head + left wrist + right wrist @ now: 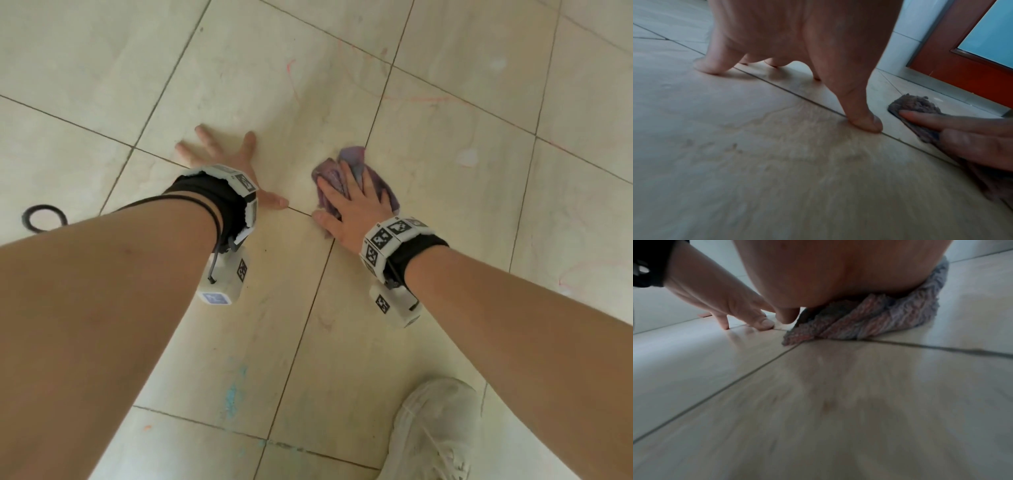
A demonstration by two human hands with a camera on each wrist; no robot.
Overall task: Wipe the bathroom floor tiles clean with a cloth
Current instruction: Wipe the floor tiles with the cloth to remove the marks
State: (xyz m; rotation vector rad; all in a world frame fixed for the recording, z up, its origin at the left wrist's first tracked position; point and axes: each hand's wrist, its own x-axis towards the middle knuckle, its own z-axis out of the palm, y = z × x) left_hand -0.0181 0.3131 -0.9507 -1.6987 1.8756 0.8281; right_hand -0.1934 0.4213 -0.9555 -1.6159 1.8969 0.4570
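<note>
Pale floor tiles (445, 212) with dark grout carry faint red scribbles and blue smears. The right hand (356, 209) presses flat, fingers straight, on the bunched purple cloth (352, 157). Just beside the cloth, the left hand (226, 154) rests splayed, holding nothing. A red-brown door (953, 53) stands beyond the cloth.

Head view steeply downward; both wrist views low, floor-level, sharing cloth (914, 107)

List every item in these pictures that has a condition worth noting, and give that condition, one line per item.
Cloth: crumpled, pressed flat on the floor.
Right hand: fingers straight, pressing the cloth.
Left hand: fingers spread, braced on bare tile.
Floor tiles: marked with red scribbles and blue smears.
Black ring: lying flat on the floor.
</note>
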